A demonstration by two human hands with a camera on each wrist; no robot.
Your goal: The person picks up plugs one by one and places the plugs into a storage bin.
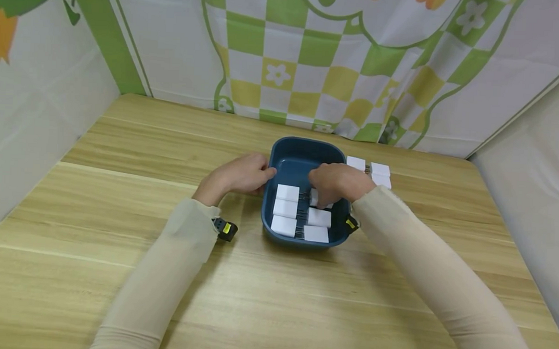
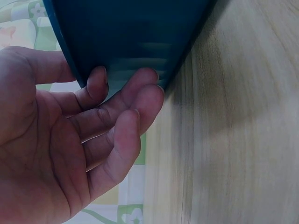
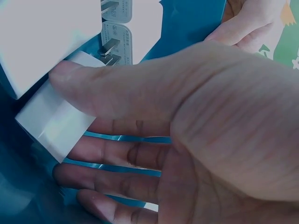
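Note:
A dark blue plastic bin [image 1: 295, 167] stands on the table with several white plug chargers [image 1: 284, 226] in its near half. They lie in two columns, metal prongs [image 3: 111, 46] facing inward. My left hand [image 1: 242, 174] grips the bin's left wall, thumb over the rim and bent fingers [image 2: 148, 100] at the outer side. Inside the bin, my right hand [image 1: 340, 181] pinches a white charger [image 3: 56, 116] between thumb and fingers, at the far end of the right column. The hand partly covers this charger in the head view.
Several more white chargers [image 1: 380, 170] lie on the wooden table [image 1: 162, 273] just right of the bin, partly behind the right hand and sleeve. A curtain [image 1: 247, 64] with green and yellow checks hangs along the table's back edge.

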